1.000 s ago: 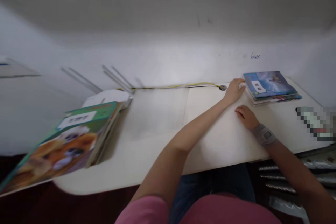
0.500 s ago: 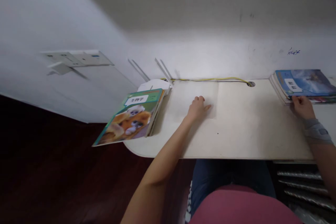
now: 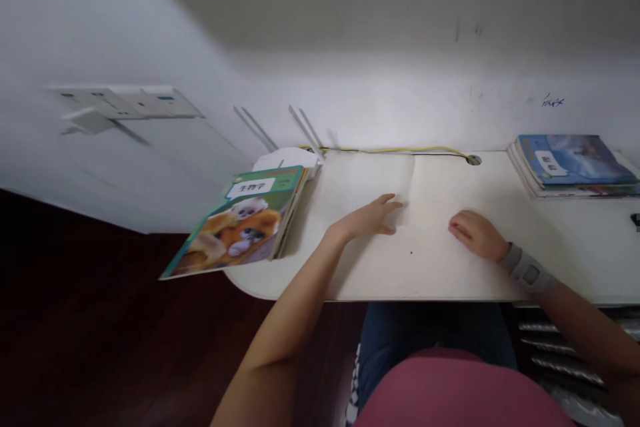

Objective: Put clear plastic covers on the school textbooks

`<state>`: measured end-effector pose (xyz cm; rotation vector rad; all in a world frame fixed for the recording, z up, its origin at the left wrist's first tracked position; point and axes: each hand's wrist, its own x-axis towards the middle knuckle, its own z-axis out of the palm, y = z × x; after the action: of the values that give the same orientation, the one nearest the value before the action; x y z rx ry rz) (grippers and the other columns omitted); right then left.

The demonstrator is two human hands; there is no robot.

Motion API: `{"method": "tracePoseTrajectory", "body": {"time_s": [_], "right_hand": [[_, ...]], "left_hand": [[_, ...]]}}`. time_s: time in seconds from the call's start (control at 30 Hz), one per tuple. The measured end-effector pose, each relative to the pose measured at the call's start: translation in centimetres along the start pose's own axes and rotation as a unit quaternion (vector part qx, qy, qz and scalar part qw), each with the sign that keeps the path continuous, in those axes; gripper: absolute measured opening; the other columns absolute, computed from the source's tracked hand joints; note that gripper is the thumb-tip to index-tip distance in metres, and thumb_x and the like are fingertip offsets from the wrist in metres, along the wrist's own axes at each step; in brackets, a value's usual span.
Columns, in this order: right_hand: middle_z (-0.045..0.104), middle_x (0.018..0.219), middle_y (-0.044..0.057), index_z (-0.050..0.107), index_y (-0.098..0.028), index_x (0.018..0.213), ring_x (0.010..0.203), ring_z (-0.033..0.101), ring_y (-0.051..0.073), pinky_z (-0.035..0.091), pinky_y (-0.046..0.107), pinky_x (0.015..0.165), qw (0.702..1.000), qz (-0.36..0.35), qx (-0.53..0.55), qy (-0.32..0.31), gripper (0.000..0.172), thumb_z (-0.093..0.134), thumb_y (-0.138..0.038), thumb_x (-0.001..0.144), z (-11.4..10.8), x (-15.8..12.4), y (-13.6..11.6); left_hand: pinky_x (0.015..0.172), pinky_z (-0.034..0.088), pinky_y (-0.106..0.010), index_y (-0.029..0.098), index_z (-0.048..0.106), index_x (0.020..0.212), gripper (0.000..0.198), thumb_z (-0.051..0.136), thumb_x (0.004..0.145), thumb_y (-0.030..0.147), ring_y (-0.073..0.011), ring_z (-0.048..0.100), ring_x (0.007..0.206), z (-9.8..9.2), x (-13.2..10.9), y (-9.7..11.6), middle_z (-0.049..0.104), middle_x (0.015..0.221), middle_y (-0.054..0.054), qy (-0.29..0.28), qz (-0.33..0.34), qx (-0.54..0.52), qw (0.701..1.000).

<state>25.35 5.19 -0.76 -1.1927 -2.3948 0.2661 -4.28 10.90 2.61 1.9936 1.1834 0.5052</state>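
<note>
My left hand (image 3: 379, 215) hovers over or rests on the white desk (image 3: 440, 280), its fingers spread with nothing between them. Beneath it lies a pale rectangle (image 3: 363, 177) with a faint right edge; whether it is a thin sheet or a mark cannot be told. My right hand (image 3: 477, 235), its wrist in a grey band (image 3: 527, 270), is to the right of the left one, its fingers curled together and no object showing in them. To its right stands a stack of books with a blue textbook (image 3: 580, 157) on top. Neither hand touches this stack.
At the left desk end, a stack topped by a green biology textbook (image 3: 240, 220) sticks out past the edge. Behind it is a white router (image 3: 287, 159) with antennas. A yellow cable (image 3: 400, 149) runs along the wall to a desk hole (image 3: 473, 160). A wall socket (image 3: 125, 103) holds a plug.
My right hand has left the blue textbook's stack and moved left over the desk. The left hand has opened out its fingers and turned slightly. The view has shifted a little.
</note>
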Motion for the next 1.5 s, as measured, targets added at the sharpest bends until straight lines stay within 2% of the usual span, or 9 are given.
{"method": "tracePoseTrajectory", "body": {"time_s": [0.13,0.27,0.47,0.63,0.77,0.97,1.17,1.37,1.5], "right_hand": [[0.062,0.079,0.005,0.059,-0.022,0.081,0.078,0.057,0.019,0.045,0.034,0.073,0.999,-0.027,0.007,-0.038,0.026,0.039,-0.032,0.093,1.6,1.6,-2.5],[0.064,0.092,0.011,0.061,-0.018,0.099,0.089,0.059,0.024,0.047,0.04,0.081,0.999,0.002,0.03,-0.017,0.026,0.041,-0.034,0.092,2.9,2.7,-4.4],[0.02,0.15,0.022,0.001,-0.012,0.146,0.138,0.022,0.033,0.032,0.053,0.105,0.976,0.098,0.053,0.19,0.1,0.062,-0.049,0.077,4.1,5.3,-8.3],[0.031,0.148,0.016,0.013,-0.017,0.147,0.138,0.025,0.025,0.03,0.048,0.107,0.947,0.097,-0.054,0.302,0.064,0.041,-0.023,0.089,0.9,4.0,-6.9],[0.05,0.136,0.008,0.041,-0.027,0.135,0.134,0.035,0.023,0.027,0.048,0.108,0.921,0.055,-0.202,0.329,0.048,0.042,-0.015,0.089,-3.9,-1.2,-3.4],[0.056,0.131,0.01,0.053,-0.023,0.127,0.13,0.041,0.024,0.027,0.048,0.108,0.945,0.033,-0.309,0.103,0.041,0.043,-0.013,0.089,-5.0,-8.8,-0.4],[0.05,0.137,0.015,0.052,-0.02,0.129,0.128,0.043,0.03,0.037,0.049,0.099,0.958,0.063,-0.277,-0.047,0.044,0.043,-0.041,0.091,-1.4,-12.4,1.8],[0.04,0.142,0.02,0.049,-0.018,0.131,0.132,0.036,0.033,0.036,0.051,0.099,0.961,0.052,-0.27,-0.013,0.051,0.039,-0.049,0.091,-2.2,-10.2,0.8],[0.039,0.143,0.019,0.046,-0.017,0.134,0.134,0.033,0.031,0.034,0.049,0.103,0.974,-0.005,-0.227,-0.014,0.048,0.037,-0.042,0.094,-1.1,-6.1,-3.3]], "left_hand": [[0.085,0.044,-0.03,0.026,0.071,0.09,0.039,0.076,0.053,0.015,-0.0254,0.065,0.093,-0.9,-0.6,0.4,0.069,0.106,-0.006,0.011,-0.022,-0.004,1.0],[0.085,0.046,-0.032,0.022,0.07,0.096,0.031,0.066,0.067,0.012,-0.0251,0.067,0.085,-0.8,-1.2,1.7,0.071,0.073,-0.004,0.13,-0.067,-0.048,0.988],[0.066,0.056,-0.031,0.016,0.049,0.128,0.048,0.055,0.083,0.031,-0.0211,0.07,0.083,1.9,-1.9,7.9,0.068,0.107,-0.011,0.226,-0.015,-0.281,0.933],[0.058,0.058,-0.024,0.02,0.049,0.127,0.05,0.057,0.083,0.042,-0.0181,0.07,0.082,2.1,-5.2,11.1,0.07,0.104,-0.009,0.403,0.07,-0.315,0.857],[0.057,0.057,-0.023,0.017,0.051,0.124,0.05,0.06,0.08,0.039,-0.013,0.069,0.065,1.9,-7.8,7.2,0.072,0.092,-0.005,0.493,0.008,-0.283,0.823],[0.077,0.054,-0.037,0.014,0.056,0.118,0.04,0.051,0.084,0.034,-0.0193,0.067,0.078,6.0,-10.5,-0.2,0.071,0.088,-0.008,0.424,-0.145,-0.01,0.894],[0.083,0.047,-0.047,0.011,0.054,0.122,0.042,0.045,0.084,0.025,-0.0302,0.059,0.096,9.4,-11.4,-1.3,0.065,0.101,-0.016,0.326,-0.175,0.251,0.894],[0.097,0.041,-0.044,0.011,0.047,0.128,0.046,0.042,0.088,0.033,-0.0277,0.05,0.115,2.8,-11.8,-1.2,0.055,0.121,-0.019,0.429,-0.09,0.267,0.859],[0.103,0.031,-0.052,0.013,0.051,0.125,0.042,0.035,0.09,0.03,-0.0333,0.038,0.128,-4.1,-11.6,-2.0,0.049,0.132,-0.019,0.416,-0.21,0.358,0.809]]}}
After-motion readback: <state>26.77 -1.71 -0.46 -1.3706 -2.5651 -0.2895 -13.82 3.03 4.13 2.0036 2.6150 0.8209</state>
